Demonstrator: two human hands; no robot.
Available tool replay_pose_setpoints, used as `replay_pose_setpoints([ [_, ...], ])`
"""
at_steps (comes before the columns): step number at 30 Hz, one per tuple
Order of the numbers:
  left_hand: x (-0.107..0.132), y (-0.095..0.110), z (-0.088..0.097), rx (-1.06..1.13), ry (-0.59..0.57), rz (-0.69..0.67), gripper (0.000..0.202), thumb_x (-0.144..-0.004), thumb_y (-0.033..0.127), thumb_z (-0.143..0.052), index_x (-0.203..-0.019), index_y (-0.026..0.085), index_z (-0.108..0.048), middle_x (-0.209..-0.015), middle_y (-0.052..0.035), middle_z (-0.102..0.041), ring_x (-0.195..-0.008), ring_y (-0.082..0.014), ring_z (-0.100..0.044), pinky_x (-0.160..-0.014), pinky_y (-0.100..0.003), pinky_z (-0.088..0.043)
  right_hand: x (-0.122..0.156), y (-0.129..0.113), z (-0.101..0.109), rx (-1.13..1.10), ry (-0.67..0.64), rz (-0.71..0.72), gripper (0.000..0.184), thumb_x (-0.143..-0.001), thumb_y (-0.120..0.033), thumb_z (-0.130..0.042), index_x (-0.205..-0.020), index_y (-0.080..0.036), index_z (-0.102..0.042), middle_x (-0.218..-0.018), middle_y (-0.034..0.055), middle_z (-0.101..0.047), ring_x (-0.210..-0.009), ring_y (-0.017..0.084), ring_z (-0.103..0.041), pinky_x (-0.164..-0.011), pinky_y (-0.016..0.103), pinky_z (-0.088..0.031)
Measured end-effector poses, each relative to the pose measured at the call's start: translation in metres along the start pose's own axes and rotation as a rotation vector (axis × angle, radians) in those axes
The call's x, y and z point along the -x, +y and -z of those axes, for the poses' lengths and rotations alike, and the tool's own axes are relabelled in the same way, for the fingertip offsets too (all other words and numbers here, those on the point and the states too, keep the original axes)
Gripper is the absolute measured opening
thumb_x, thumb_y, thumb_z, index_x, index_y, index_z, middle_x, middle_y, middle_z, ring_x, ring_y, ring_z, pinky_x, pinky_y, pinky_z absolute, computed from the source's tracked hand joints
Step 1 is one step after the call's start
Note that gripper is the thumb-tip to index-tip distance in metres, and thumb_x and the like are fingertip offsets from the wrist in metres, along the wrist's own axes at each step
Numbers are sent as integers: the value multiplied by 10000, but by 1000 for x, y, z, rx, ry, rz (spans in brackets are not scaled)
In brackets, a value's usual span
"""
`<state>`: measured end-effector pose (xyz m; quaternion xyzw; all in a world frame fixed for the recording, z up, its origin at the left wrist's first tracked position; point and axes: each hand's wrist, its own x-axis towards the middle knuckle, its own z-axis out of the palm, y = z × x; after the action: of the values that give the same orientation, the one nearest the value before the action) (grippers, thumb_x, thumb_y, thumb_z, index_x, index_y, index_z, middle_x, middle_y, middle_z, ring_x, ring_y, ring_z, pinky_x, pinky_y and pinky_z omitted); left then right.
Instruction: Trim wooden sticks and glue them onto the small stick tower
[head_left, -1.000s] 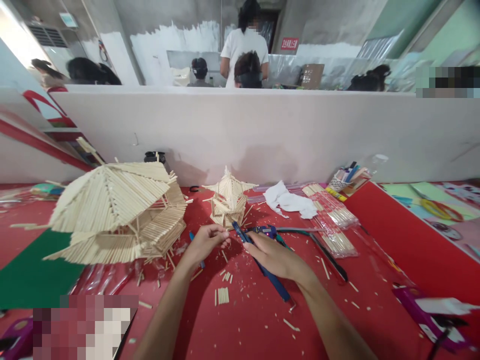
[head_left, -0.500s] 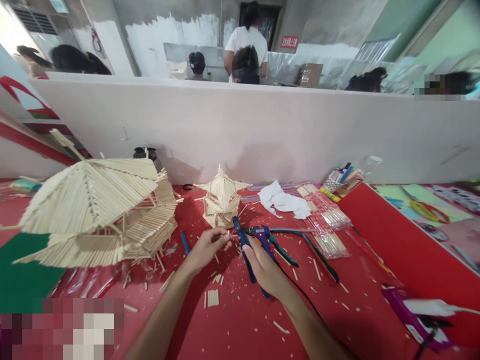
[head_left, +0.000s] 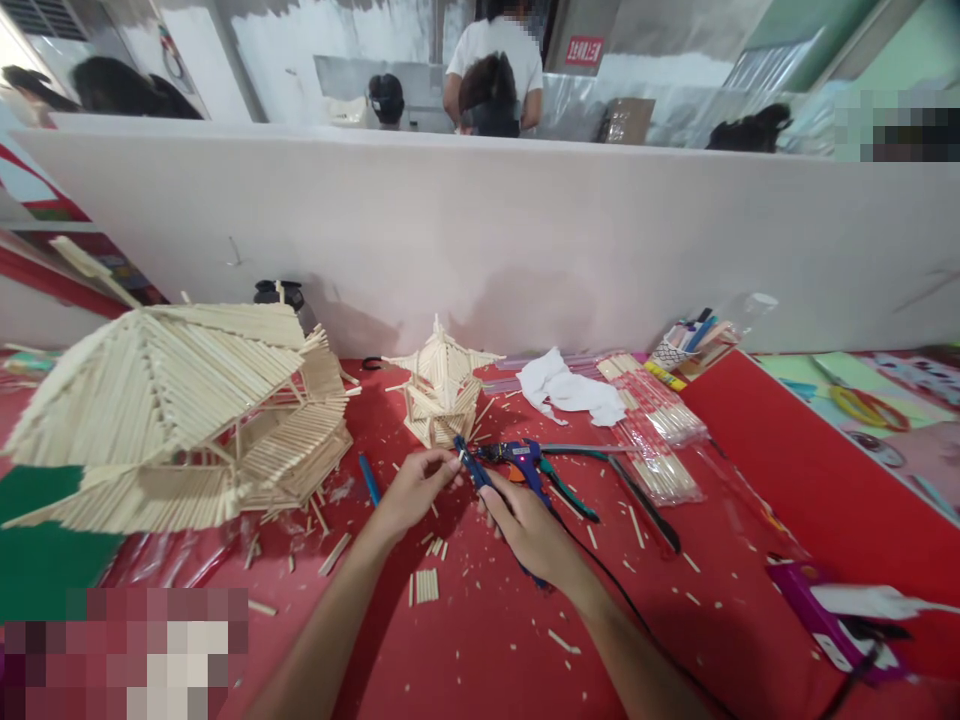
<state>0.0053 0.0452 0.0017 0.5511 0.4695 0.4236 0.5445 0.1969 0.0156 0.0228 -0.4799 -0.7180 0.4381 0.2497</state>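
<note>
My left hand (head_left: 411,490) is closed, thumb and fingertips pinching a short wooden stick (head_left: 462,455) of which only a pale end shows. Wrapped round a pair of blue pliers (head_left: 474,470) is my right hand (head_left: 534,525); the tool's head meets the stick at my left fingertips. Just beyond stands a small pavilion model (head_left: 442,385) made of thin sticks. A blue glue gun (head_left: 525,456) with a lit red light lies right of the pliers. Cut stick pieces (head_left: 427,585) lie in a row in front of my left hand.
A larger stick-built model (head_left: 172,400) fills the left side. White tissue (head_left: 570,390), bagged sticks (head_left: 664,450), green-handled pliers (head_left: 570,490) and a pen cup (head_left: 671,350) are at right. A purple power strip (head_left: 832,620) sits front right. A white partition (head_left: 480,240) stands behind.
My right hand has turned the blue pliers, bringing their head left and down onto the stick at my left fingertips. The view has tilted slightly down.
</note>
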Motion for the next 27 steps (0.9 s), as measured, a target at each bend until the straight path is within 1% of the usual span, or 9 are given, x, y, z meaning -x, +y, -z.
replay_pose_setpoints([
  [3, 0, -1, 0, -7, 3, 2, 415, -805, 548, -618, -748, 139, -649, -673, -28, -629, -644, -138, -530, -645, -245, -407, 0, -1, 1, 12, 12, 28, 474, -1007, -424, -308, -1401, -237, -493, -990, 58, -703, -954, 216, -656, -908, 353, -488],
  [5, 0, 0, 0, -18, 8, 1, 412, -809, 547, -610, -743, 142, -647, -670, -24, -628, -645, -138, -530, -646, -244, -407, 0, -2, 1, 11, 26, 66, 470, -1002, -405, -327, -1408, -234, -491, -1168, 79, -679, -1137, 236, -606, -1008, 384, -441],
  [7, 0, 1, 0, -30, 11, -4, 409, -810, 545, -604, -734, 145, -644, -665, -20, -624, -643, -137, -527, -645, -242, -406, -1, -3, 1, 5, 35, 100, 464, -997, -381, -344, -1410, -230, -493, -1301, 88, -622, -1237, 239, -551, -1067, 398, -398],
  [9, -1, 3, 0, -39, 16, -18, 403, -810, 538, -603, -724, 147, -642, -658, -17, -619, -640, -136, -524, -650, -242, -405, -1, -3, 1, 7, 40, 104, 460, -994, -364, -356, -1411, -227, -494, -1345, 92, -595, -1252, 239, -544, -1075, 407, -394],
  [12, -1, 3, 0, -48, 29, -42, 385, -815, 520, -603, -725, 148, -642, -666, -18, -623, -657, -139, -533, -681, -246, -414, -1, -3, 1, 34, 48, 78, 461, -993, -355, -361, -1416, -222, -489, -1336, 95, -604, -1220, 242, -570, -1058, 421, -413],
  [15, -2, 2, 0, -55, 34, -53, 374, -820, 512, -605, -733, 150, -645, -680, -19, -632, -674, -143, -545, -700, -248, -423, -1, -2, 1, 29, 43, 93, 462, -999, -348, -353, -1426, -220, -476, -1352, 89, -593, -1235, 232, -561, -1066, 406, -408],
  [20, -1, 2, -1, -62, 38, -56, 386, -815, 528, -601, -732, 153, -646, -683, -20, -630, -676, -149, -548, -691, -249, -431, -2, -1, 2, 14, 48, 116, 464, -1000, -357, -354, -1430, -228, -473, -1377, 84, -573, -1279, 230, -528, -1089, 400, -388],
  [27, -1, 2, -1, -74, 51, -71, 359, -826, 493, -599, -731, 151, -653, -680, -16, -625, -667, -142, -541, -679, -241, -424, -3, 4, 0, 30, 47, 118, 470, -998, -370, -356, -1425, -217, -478, -1383, 83, -568, -1289, 227, -518, -1102, 398, -375],
])
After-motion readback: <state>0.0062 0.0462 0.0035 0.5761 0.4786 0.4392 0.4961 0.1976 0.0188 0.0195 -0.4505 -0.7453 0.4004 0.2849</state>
